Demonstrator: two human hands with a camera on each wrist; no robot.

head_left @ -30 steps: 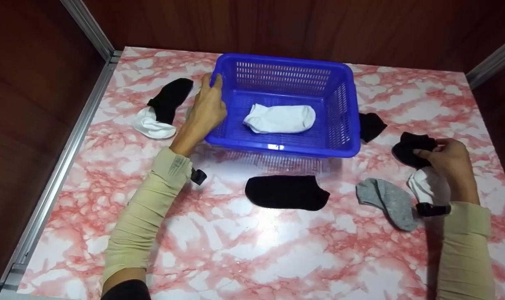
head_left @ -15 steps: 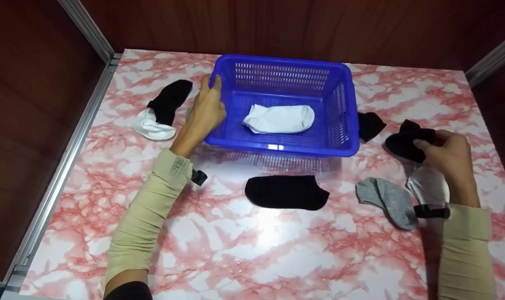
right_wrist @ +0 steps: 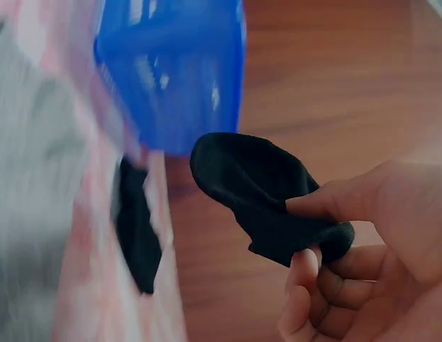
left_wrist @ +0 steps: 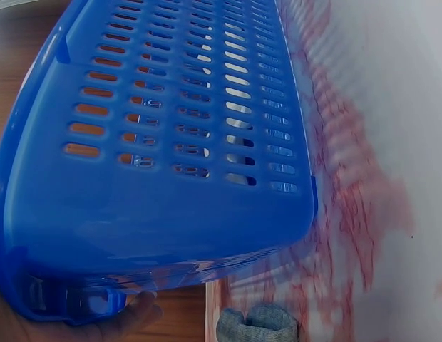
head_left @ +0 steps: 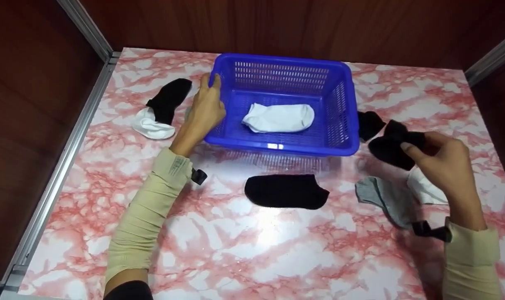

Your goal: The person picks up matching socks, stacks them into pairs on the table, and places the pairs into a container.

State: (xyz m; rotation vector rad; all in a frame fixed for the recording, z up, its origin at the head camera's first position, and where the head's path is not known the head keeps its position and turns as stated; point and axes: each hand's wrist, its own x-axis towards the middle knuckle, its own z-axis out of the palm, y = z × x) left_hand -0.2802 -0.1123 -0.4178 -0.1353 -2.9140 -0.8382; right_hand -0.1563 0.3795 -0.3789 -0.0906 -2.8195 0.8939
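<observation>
My left hand (head_left: 206,106) grips the left rim of a blue plastic basket (head_left: 285,151), its fingers curled over the edge. Inside the basket lies a white sock (head_left: 279,118). On the right, my right hand (head_left: 448,162) pinches a black sock (head_left: 396,146) between thumb and fingers; the right wrist view shows that black sock (right_wrist: 257,192) folded over and lifted off the table. Below this hand are a grey sock (head_left: 387,200) and a partly hidden white sock (head_left: 426,187). Another black sock (head_left: 369,125) lies against the basket's right side, partly covered by it.
In front of the basket a black sock (head_left: 286,191) lies flat on the marbled table (head_left: 235,258). A black sock (head_left: 169,100) and a white sock (head_left: 152,125) overlap at the left. A grey sock (left_wrist: 257,324) shows near the left hand. Brown panels (head_left: 277,25) enclose the table.
My right hand has lifted the black sock and carried it left, toward the basket. The left hand and the basket have stayed in place.
</observation>
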